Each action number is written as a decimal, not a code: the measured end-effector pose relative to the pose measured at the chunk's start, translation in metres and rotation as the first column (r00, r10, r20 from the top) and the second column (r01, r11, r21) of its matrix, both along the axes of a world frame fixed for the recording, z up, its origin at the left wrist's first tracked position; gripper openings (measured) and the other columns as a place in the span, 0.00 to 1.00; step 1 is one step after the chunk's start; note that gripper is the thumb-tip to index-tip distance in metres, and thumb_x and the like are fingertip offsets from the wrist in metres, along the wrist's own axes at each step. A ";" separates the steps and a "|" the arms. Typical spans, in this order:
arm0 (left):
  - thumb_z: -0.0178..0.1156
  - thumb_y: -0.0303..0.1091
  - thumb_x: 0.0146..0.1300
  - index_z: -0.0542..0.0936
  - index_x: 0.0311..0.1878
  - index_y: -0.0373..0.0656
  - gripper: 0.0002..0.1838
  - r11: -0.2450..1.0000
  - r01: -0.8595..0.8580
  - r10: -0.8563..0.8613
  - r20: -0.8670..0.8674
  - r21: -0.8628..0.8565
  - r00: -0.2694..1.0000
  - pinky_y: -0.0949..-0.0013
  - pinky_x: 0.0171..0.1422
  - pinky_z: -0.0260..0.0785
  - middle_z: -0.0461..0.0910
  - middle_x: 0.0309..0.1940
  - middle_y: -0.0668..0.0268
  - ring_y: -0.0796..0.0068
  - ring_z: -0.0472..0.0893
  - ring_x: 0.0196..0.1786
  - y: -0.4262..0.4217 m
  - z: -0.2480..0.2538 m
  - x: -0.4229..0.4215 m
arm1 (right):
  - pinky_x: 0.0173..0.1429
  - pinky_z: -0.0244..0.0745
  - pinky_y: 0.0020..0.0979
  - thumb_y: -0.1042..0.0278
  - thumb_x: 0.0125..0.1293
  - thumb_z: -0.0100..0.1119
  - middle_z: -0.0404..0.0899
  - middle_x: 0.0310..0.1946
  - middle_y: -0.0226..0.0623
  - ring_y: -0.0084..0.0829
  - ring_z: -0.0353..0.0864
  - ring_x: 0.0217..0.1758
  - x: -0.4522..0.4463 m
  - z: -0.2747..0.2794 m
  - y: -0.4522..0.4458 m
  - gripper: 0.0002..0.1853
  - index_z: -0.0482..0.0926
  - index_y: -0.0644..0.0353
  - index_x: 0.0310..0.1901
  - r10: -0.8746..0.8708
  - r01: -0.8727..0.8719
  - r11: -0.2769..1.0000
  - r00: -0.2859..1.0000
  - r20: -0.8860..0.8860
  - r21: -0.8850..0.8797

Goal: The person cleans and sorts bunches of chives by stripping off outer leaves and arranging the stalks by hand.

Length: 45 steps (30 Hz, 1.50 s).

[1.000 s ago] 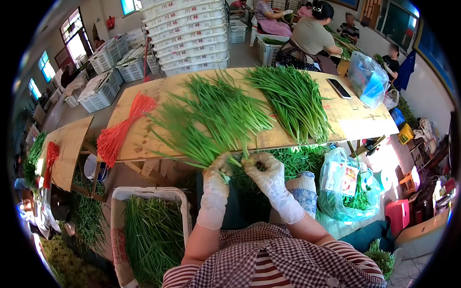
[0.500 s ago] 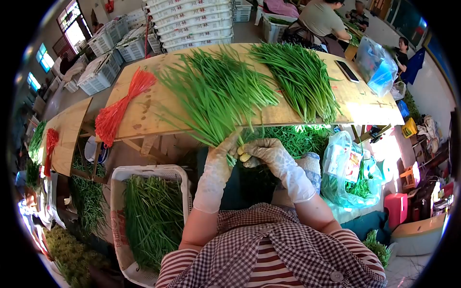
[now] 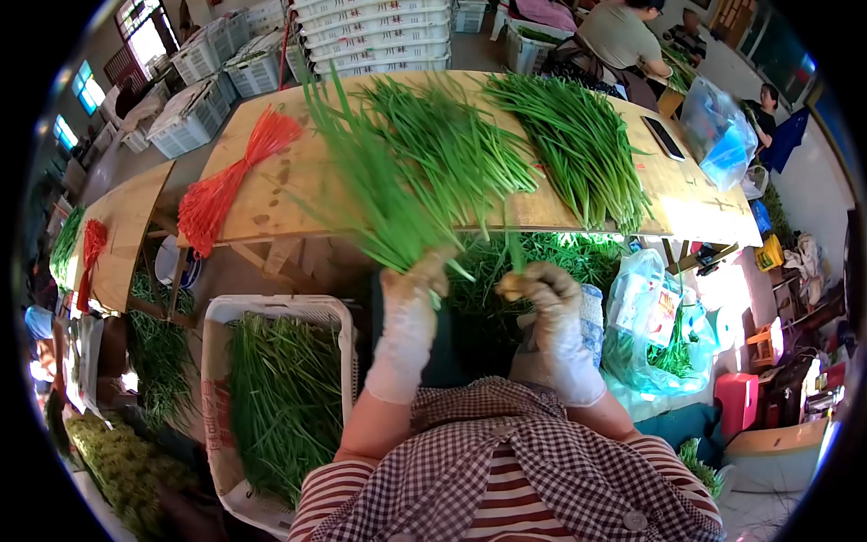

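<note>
My gloved left hand (image 3: 415, 285) is closed around the stem ends of a loose bunch of garlic chives (image 3: 384, 217). The leaves fan up and away over the table edge, smeared by motion. My gloved right hand (image 3: 549, 294) is apart from it, to the right, with curled fingers pinching a thin green chive stalk (image 3: 515, 251) that points upward. Beyond my hands, a loose chive pile (image 3: 461, 149) lies on the wooden table (image 3: 280, 203). A thicker chive bundle (image 3: 582, 149) rests to its right.
Red plastic ties (image 3: 226, 185) lie at the table's left. A phone (image 3: 664, 137) and a plastic bag (image 3: 718, 131) sit at the right. By my left side stands a white crate (image 3: 350, 361) of chives. Farther back are stacked crates (image 3: 375, 41) and a seated person (image 3: 619, 41).
My hands have moved apart: the right has gone right and slightly down with a stalk. The chive bunch in my left hand has swung more upright.
</note>
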<state>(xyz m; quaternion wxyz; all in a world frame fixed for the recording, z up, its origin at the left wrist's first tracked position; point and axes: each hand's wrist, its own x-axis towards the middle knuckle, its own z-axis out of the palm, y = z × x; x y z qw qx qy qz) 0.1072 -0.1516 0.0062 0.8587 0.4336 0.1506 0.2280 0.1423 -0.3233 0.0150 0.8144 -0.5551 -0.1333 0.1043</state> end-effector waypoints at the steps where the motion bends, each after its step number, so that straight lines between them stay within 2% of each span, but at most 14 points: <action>1: 0.62 0.26 0.58 0.80 0.34 0.32 0.06 1.000 -0.021 0.020 0.040 0.014 0.999 0.76 0.22 0.54 0.67 0.15 0.72 0.82 0.63 0.16 0.010 0.003 0.000 | 0.40 0.76 0.22 0.74 0.60 0.65 0.83 0.32 0.37 0.23 0.80 0.32 -0.001 0.005 -0.009 0.07 0.79 0.67 0.37 -0.044 0.044 0.995 0.999 -0.008 0.093; 3: 0.60 0.27 0.58 0.81 0.32 0.32 0.06 0.998 -0.055 0.056 -0.035 0.023 0.998 0.75 0.25 0.57 0.69 0.16 0.70 0.79 0.65 0.18 0.033 0.012 -0.003 | 0.41 0.80 0.29 0.81 0.58 0.63 0.82 0.30 0.41 0.32 0.84 0.35 0.009 -0.006 -0.042 0.04 0.78 0.65 0.33 0.006 -0.012 0.963 1.000 -0.025 -0.268; 5: 0.61 0.26 0.59 0.81 0.34 0.32 0.06 1.000 -0.024 0.024 0.007 -0.001 1.000 0.73 0.28 0.66 0.74 0.21 0.67 0.76 0.71 0.21 0.050 0.009 -0.005 | 0.38 0.79 0.31 0.67 0.61 0.63 0.83 0.30 0.44 0.35 0.85 0.32 0.018 -0.012 -0.062 0.08 0.80 0.63 0.32 0.361 -0.019 0.467 0.917 0.171 -0.884; 7: 0.61 0.26 0.59 0.80 0.37 0.32 0.06 0.982 -0.091 0.086 -0.037 -0.165 0.996 0.71 0.31 0.71 0.76 0.25 0.64 0.73 0.76 0.25 0.050 0.009 0.002 | 0.37 0.79 0.31 0.58 0.62 0.62 0.84 0.29 0.44 0.36 0.84 0.30 0.022 -0.008 -0.068 0.13 0.82 0.62 0.33 0.774 0.359 -0.175 0.625 0.097 -0.917; 8: 0.62 0.25 0.59 0.79 0.38 0.32 0.07 0.962 -0.125 0.112 -0.063 -0.243 0.992 0.71 0.33 0.74 0.78 0.27 0.63 0.72 0.78 0.28 0.049 0.009 0.003 | 0.37 0.78 0.34 0.51 0.61 0.62 0.83 0.28 0.45 0.37 0.84 0.29 0.024 -0.018 -0.067 0.17 0.83 0.60 0.36 0.497 0.152 0.091 0.849 0.177 -0.984; 11: 0.61 0.25 0.60 0.77 0.42 0.32 0.08 0.990 0.033 -0.035 -0.009 -0.135 0.999 0.69 0.34 0.76 0.79 0.29 0.61 0.70 0.80 0.33 0.047 -0.003 0.003 | 0.41 0.77 0.38 0.48 0.60 0.61 0.82 0.27 0.47 0.41 0.84 0.34 0.032 0.002 -0.018 0.18 0.84 0.58 0.35 0.134 0.306 0.489 0.899 0.417 -0.817; 16: 0.62 0.25 0.62 0.78 0.43 0.34 0.08 0.987 0.002 -0.011 -0.054 -0.159 0.998 0.71 0.32 0.75 0.80 0.31 0.61 0.73 0.80 0.31 0.021 -0.004 0.011 | 0.39 0.78 0.31 0.57 0.60 0.65 0.84 0.30 0.43 0.36 0.84 0.31 0.069 0.010 0.047 0.17 0.83 0.64 0.41 0.176 0.398 0.331 0.865 0.470 -0.856; 20: 0.64 0.25 0.60 0.79 0.43 0.33 0.09 1.000 0.014 -0.015 -0.152 -0.003 0.988 0.72 0.35 0.75 0.83 0.38 0.58 0.73 0.82 0.36 0.018 -0.003 0.015 | 0.37 0.75 0.23 0.70 0.57 0.67 0.83 0.28 0.36 0.24 0.80 0.29 0.087 -0.009 0.048 0.11 0.82 0.68 0.39 0.012 0.116 0.738 0.983 0.185 -0.665; 24: 0.65 0.23 0.57 0.79 0.44 0.34 0.12 0.997 -0.074 0.079 -0.223 0.029 0.972 0.72 0.37 0.73 0.83 0.36 0.61 0.74 0.81 0.34 0.006 0.009 0.029 | 0.36 0.77 0.26 0.67 0.58 0.67 0.83 0.26 0.39 0.26 0.81 0.26 0.047 0.003 0.046 0.12 0.82 0.66 0.40 0.082 0.416 0.601 0.817 0.571 -0.683; 25: 0.66 0.23 0.56 0.79 0.45 0.36 0.13 0.997 -0.068 0.075 -0.173 0.046 0.982 0.73 0.36 0.73 0.83 0.35 0.63 0.75 0.81 0.33 0.004 0.002 0.033 | 0.34 0.78 0.37 0.61 0.55 0.66 0.82 0.26 0.45 0.43 0.83 0.28 0.042 -0.001 0.050 0.10 0.83 0.58 0.34 0.045 0.496 0.656 0.726 0.686 -0.568; 34: 0.61 0.20 0.58 0.78 0.47 0.34 0.13 0.986 -0.159 0.154 -0.102 -0.046 0.983 0.74 0.34 0.73 0.82 0.39 0.61 0.74 0.81 0.35 -0.004 0.017 0.022 | 0.32 0.77 0.32 0.61 0.59 0.66 0.83 0.30 0.41 0.37 0.84 0.27 0.020 0.009 0.058 0.13 0.82 0.60 0.42 0.030 0.591 0.666 0.589 0.808 -0.456; 37: 0.59 0.20 0.59 0.78 0.47 0.33 0.12 0.994 -0.074 0.074 -0.006 -0.076 0.997 0.75 0.32 0.72 0.83 0.39 0.59 0.75 0.81 0.34 0.005 0.010 0.018 | 0.33 0.77 0.29 0.57 0.63 0.64 0.83 0.29 0.42 0.29 0.83 0.27 0.020 0.007 0.053 0.18 0.82 0.63 0.45 0.009 0.180 0.813 0.947 0.321 -0.553; 41: 0.58 0.24 0.62 0.77 0.46 0.31 0.11 0.996 -0.048 0.055 0.084 -0.080 0.995 0.76 0.28 0.69 0.83 0.38 0.57 0.76 0.78 0.28 0.008 -0.001 0.017 | 0.32 0.74 0.21 0.52 0.72 0.52 0.84 0.31 0.35 0.24 0.82 0.27 0.031 -0.006 0.048 0.21 0.79 0.66 0.45 0.217 -0.229 0.968 0.970 -0.110 -0.105; 45: 0.59 0.25 0.61 0.77 0.47 0.30 0.11 1.000 -0.011 0.014 0.100 -0.027 0.995 0.76 0.28 0.68 0.83 0.40 0.55 0.76 0.76 0.25 0.010 0.012 0.012 | 0.32 0.73 0.20 0.53 0.71 0.53 0.84 0.31 0.36 0.22 0.81 0.27 0.035 0.005 0.044 0.21 0.80 0.67 0.43 0.197 -0.232 0.943 0.967 -0.159 -0.240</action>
